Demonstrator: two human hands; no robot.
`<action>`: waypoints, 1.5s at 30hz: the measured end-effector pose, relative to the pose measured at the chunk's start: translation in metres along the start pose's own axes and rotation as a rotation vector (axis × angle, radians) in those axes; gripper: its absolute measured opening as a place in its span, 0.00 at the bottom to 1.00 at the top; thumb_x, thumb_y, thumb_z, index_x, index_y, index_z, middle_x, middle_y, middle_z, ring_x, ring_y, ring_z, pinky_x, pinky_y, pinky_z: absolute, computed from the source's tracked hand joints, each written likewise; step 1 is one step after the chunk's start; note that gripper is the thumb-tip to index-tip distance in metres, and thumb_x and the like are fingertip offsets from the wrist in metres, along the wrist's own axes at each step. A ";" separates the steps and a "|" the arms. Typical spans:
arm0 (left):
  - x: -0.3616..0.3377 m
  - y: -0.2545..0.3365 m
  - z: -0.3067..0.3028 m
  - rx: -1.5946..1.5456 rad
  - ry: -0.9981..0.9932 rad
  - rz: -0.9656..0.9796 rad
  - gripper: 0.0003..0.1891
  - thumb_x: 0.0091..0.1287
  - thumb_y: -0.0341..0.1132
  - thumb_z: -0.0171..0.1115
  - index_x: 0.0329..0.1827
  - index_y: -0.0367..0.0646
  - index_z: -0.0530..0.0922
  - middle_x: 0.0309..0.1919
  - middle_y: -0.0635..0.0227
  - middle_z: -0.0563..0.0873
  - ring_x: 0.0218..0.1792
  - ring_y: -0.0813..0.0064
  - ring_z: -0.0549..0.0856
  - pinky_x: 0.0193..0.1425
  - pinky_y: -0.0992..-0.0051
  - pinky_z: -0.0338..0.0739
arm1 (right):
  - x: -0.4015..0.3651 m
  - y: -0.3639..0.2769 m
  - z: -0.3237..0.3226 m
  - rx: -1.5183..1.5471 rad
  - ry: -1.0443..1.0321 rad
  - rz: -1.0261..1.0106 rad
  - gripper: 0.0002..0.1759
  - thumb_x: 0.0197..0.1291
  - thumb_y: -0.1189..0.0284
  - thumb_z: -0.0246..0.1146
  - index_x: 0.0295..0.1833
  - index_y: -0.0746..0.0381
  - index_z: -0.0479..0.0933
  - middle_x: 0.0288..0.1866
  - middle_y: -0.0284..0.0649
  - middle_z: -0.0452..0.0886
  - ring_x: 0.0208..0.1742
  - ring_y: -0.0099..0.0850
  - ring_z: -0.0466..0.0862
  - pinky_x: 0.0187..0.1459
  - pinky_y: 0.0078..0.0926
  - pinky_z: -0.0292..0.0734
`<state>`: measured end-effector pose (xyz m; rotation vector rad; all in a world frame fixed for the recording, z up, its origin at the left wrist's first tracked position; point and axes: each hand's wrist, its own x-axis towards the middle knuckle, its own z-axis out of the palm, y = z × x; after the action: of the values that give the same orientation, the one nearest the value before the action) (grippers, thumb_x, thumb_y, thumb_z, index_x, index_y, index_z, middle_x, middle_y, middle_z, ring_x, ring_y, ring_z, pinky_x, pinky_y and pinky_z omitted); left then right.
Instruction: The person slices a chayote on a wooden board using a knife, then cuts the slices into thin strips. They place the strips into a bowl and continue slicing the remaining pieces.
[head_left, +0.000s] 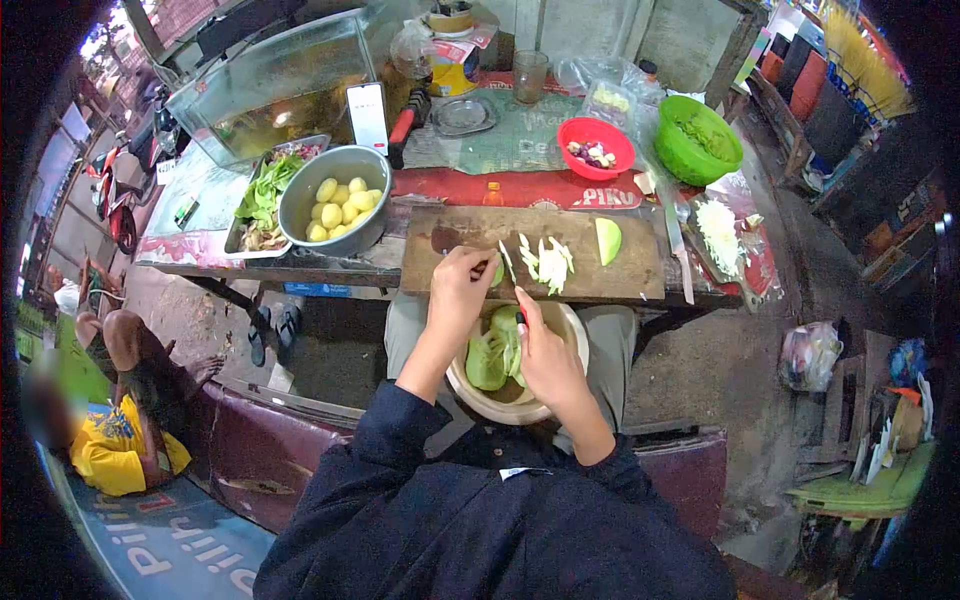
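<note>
on the wooden cutting board (625, 278), the left hand (460, 290) clamps its fingers on a green fruit piece (497, 273). the right hand (548, 362) grips a knife (508, 262), its blade just beside those fingertips; a slip on wet fruit could nick them.

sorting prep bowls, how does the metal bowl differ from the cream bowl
The metal bowl is grey and holds yellow rounded pieces; the cream bowl holds green slices. The metal bowl sits on the table; the cream bowl sits lower, on the person's lap. Both are round and filled.
</note>
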<state>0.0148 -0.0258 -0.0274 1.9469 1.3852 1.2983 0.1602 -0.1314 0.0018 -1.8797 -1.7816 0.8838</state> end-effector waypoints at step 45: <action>-0.015 0.006 0.008 -0.089 0.072 -0.144 0.05 0.66 0.28 0.70 0.35 0.34 0.84 0.37 0.58 0.86 0.34 0.62 0.90 0.40 0.69 0.86 | -0.015 -0.003 0.011 -0.108 -0.019 -0.003 0.34 0.75 0.71 0.50 0.83 0.53 0.51 0.34 0.60 0.85 0.36 0.59 0.86 0.40 0.56 0.79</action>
<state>0.0238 -0.0408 -0.0334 1.7244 1.4471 1.3501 0.1510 -0.1477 -0.0014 -1.9403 -1.8775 0.8227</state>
